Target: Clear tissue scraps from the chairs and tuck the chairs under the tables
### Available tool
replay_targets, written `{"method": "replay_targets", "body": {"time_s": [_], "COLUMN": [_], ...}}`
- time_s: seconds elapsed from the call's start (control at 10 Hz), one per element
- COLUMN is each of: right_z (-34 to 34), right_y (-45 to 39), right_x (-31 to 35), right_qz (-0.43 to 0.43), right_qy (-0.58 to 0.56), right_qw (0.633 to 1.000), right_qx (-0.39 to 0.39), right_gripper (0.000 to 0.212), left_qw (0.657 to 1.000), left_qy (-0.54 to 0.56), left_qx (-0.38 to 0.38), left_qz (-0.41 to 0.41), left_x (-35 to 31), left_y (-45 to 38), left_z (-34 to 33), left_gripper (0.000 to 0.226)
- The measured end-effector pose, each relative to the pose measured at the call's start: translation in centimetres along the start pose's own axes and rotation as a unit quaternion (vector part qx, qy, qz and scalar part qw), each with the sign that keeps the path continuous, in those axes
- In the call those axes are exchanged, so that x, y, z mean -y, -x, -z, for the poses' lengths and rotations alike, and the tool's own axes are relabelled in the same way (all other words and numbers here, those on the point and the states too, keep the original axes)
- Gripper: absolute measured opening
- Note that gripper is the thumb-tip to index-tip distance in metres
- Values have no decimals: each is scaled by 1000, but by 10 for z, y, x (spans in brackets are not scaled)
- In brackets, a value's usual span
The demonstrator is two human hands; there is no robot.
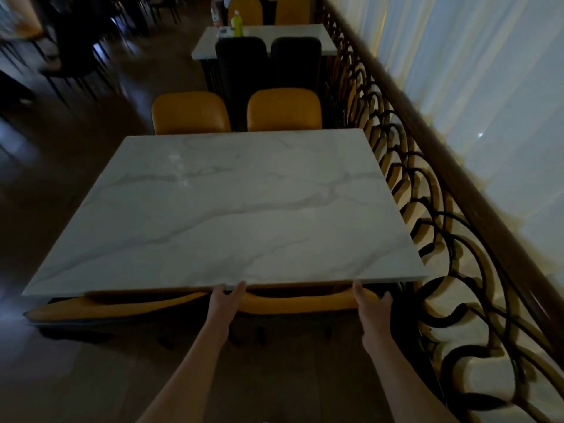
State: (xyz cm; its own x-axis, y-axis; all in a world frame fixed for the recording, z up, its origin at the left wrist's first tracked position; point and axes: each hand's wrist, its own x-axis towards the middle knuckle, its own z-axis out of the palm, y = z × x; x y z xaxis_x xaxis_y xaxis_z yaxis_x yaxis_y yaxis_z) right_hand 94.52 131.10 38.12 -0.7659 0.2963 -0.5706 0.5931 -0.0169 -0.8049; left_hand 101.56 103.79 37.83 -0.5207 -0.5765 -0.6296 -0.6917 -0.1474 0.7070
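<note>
One wide-angle view only, worn on the person's head, looking forward and steeply down over the near edge of the marble surface point(232, 209). It sits close: both forearms reach in from the bottom of the frame, and the surface fills the middle. Farther off it takes in a second surface point(274, 35) straight ahead and the curved railing point(433, 215) along the right.

I counted two white marble-top tables point(232, 206) point(293, 33), six mustard-yellow padded chairs point(190, 112) point(284, 109) point(302, 303) point(100, 305) point(245, 10) point(291, 10), two black padded chairs point(241, 56) point(296, 54), one green bottle point(236, 24).
</note>
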Motion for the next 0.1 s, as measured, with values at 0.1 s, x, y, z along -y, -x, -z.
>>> {"method": "replay_targets", "body": {"time_s": [0.1], "right_z": [1], "right_y": [6], "right_x": [31], "right_qz": [120], "right_qy": [60], "right_qw": [990], "right_qx": [34], "right_gripper": [94], "left_qw": [995], "left_qy": [-8], "left_qx": [0], "left_qz": [-95], "left_x": [-33], "left_y": [12], "left_z": [6], "left_gripper": [77]}}
